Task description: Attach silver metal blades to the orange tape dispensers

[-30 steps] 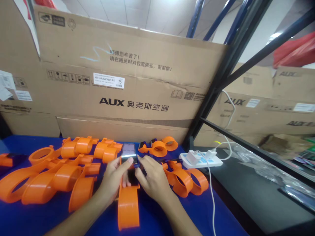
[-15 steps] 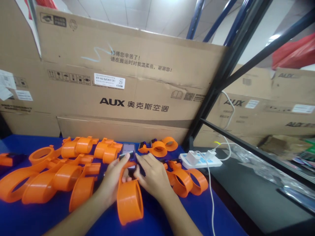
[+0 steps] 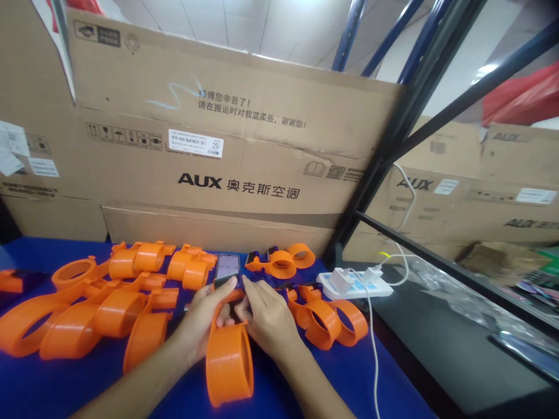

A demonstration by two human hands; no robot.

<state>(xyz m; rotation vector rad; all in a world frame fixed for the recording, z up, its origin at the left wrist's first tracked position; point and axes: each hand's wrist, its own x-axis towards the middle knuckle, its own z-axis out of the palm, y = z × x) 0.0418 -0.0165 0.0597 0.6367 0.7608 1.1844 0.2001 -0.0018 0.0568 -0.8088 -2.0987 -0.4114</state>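
Note:
Both my hands grip one orange plastic tape-dispenser body at the middle of the blue table. My left hand wraps its far end from the left, fingers curled on it. Pressing on the same end from the right, the fingers of my right hand are closed on a small dark part, which is mostly hidden. The dispenser's round ring points toward me and is tilted up.
Several more orange dispenser bodies lie at the left, others at the right and behind. A phone lies beyond my hands. A white power strip with cable sits right. Cardboard boxes wall the back.
The orange dispenser lay flat a second ago; its ring end has since tipped up toward me. My hands stayed on its far end and shifted slightly closer together.

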